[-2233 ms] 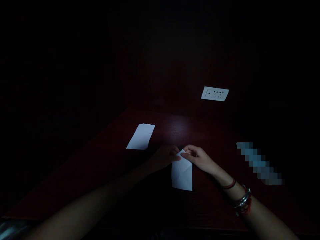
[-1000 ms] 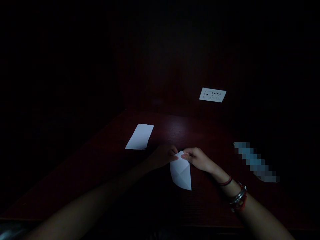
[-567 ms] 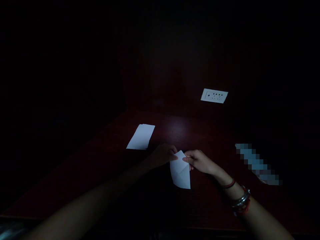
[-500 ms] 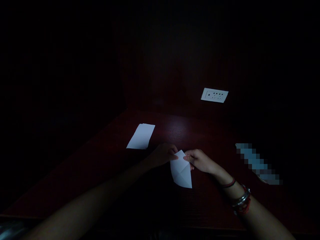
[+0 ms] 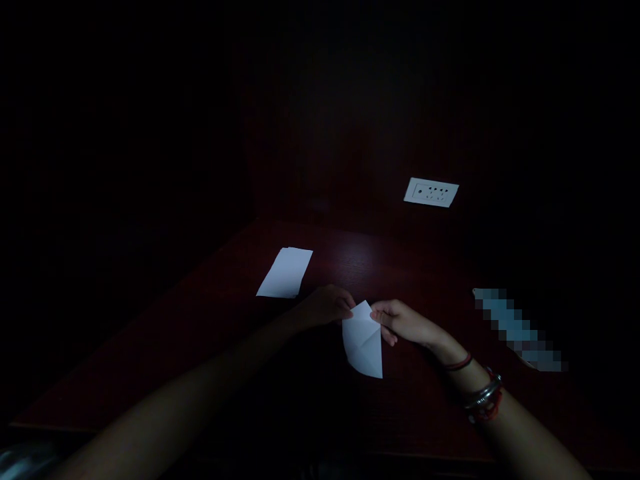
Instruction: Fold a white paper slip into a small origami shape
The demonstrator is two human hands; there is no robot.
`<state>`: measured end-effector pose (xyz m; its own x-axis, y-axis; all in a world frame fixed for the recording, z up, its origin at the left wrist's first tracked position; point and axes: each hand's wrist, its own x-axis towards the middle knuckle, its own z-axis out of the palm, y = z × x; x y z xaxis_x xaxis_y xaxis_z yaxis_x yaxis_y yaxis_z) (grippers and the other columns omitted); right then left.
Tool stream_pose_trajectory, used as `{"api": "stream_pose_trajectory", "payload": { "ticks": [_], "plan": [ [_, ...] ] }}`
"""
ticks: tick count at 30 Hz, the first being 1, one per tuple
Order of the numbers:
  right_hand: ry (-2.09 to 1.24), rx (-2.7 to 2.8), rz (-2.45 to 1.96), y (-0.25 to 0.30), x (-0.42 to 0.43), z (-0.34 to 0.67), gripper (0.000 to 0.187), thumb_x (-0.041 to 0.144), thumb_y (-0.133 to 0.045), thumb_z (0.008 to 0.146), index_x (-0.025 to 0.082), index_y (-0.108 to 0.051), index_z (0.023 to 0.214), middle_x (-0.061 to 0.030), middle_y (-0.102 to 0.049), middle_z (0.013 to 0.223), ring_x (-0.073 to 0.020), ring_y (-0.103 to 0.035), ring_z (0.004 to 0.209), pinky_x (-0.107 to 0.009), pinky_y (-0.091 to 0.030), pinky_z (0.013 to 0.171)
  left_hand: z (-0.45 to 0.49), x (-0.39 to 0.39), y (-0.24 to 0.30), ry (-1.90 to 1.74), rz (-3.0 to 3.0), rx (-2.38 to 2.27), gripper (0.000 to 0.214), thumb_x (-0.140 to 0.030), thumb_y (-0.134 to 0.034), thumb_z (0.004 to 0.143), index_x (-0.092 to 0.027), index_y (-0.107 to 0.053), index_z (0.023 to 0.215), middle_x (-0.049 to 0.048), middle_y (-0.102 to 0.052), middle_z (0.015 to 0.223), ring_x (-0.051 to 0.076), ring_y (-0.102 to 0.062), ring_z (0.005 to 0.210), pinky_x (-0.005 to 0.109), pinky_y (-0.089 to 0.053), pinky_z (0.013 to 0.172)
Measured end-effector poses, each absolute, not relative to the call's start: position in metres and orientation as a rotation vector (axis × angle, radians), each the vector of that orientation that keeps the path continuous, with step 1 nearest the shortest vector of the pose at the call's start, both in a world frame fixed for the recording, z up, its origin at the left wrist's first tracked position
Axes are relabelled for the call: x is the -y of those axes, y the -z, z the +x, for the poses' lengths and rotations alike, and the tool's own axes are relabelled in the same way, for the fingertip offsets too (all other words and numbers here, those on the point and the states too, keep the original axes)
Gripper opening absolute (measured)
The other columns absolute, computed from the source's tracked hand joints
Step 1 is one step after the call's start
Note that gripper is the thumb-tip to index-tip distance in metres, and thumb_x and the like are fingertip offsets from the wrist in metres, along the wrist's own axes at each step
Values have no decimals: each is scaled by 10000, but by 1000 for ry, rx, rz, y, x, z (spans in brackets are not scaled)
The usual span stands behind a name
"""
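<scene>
A creased white sheet of paper (image 5: 363, 343) is held between my two hands, its pointed top facing away from me. My left hand (image 5: 330, 305) pinches the paper's upper left edge, with the thumb on the front and some fingers in shadow. On the other side my right hand (image 5: 400, 321) grips the upper right edge between thumb and index finger, and its lower fingers stick out beside the sheet. Crossing fold lines show on the paper, and its lower left edge curves.
A stack of white paper (image 5: 286, 273) lies at the back left of the dark red table (image 5: 345, 260). On the right is a blurred, bluish elongated object (image 5: 520, 330). A white socket panel (image 5: 431, 192) is set in the back wall. The surroundings are very dark.
Both thumbs have slid outward from the paper's middle toward its side edges. My right hand's lower fingers now show more beside the sheet. The whole view has shifted slightly.
</scene>
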<state>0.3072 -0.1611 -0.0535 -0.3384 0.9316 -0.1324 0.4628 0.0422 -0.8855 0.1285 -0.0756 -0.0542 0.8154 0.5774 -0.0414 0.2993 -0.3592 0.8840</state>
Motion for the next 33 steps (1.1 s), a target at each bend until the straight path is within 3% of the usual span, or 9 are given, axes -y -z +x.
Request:
{"api": "stream_pose_trajectory", "payload": {
  "ticks": [6, 12, 18, 25, 28, 31, 33],
  "plan": [
    [-934, 1926, -1432, 50, 162, 302, 249, 350, -386, 759, 133, -506, 744, 25, -478, 526, -49, -415, 405, -163, -328, 402, 131, 82, 46, -357, 2073, -659, 164, -237, -490, 627, -145, -549, 750, -12, -555, 609, 98, -512, 540, 180, -355, 471],
    [-1047, 1802, -1423, 53, 158, 301, 240, 322, -384, 755, 120, -510, 734, 23, -474, 524, -47, -397, 384, -166, -309, 384, 130, 83, 41, -345, 2092, -622, 179, -234, -468, 653, -148, -539, 794, -8, -565, 681, 106, -524, 610, 184, -371, 522],
    [-1014, 1798, -1407, 51, 159, 302, 240, 320, -444, 721, 105, -546, 751, -16, -532, 649, -82, -448, 543, -190, -350, 489, 129, 83, 41, -357, 2156, -609, 192, -252, -463, 674, -168, -546, 826, -7, -576, 763, 114, -530, 700, 187, -377, 571],
    [-949, 1818, -1425, 52, 159, 302, 241, 312, -397, 752, 108, -525, 745, -2, -490, 620, -76, -418, 533, -189, -344, 488, 128, 76, 43, -401, 2151, -682, 170, -274, -467, 677, -165, -550, 779, -13, -569, 701, 101, -525, 636, 185, -373, 549],
    [-912, 1826, -1424, 50, 160, 303, 216, 306, -463, 715, 124, -515, 820, 14, -470, 605, -74, -417, 527, -191, -351, 496, 127, 76, 42, -400, 2180, -668, 150, -244, -459, 679, -164, -553, 763, -16, -567, 695, 98, -522, 637, 183, -368, 557],
    [-775, 1796, -1429, 47, 161, 304, 329, 284, -534, 662, 160, -470, 960, 14, -490, 668, -83, -443, 573, -205, -373, 547, 128, 80, 41, -405, 2230, -651, 153, -233, -449, 683, -164, -562, 761, -12, -572, 711, 101, -522, 656, 184, -362, 566],
    [-781, 1787, -1438, 46, 161, 305, 306, 269, -530, 662, 161, -483, 944, 13, -498, 657, -87, -451, 571, -210, -379, 549, 129, 83, 41, -412, 2244, -656, 161, -236, -444, 687, -165, -564, 767, -8, -576, 726, 105, -524, 669, 187, -362, 575]
  ]
}}
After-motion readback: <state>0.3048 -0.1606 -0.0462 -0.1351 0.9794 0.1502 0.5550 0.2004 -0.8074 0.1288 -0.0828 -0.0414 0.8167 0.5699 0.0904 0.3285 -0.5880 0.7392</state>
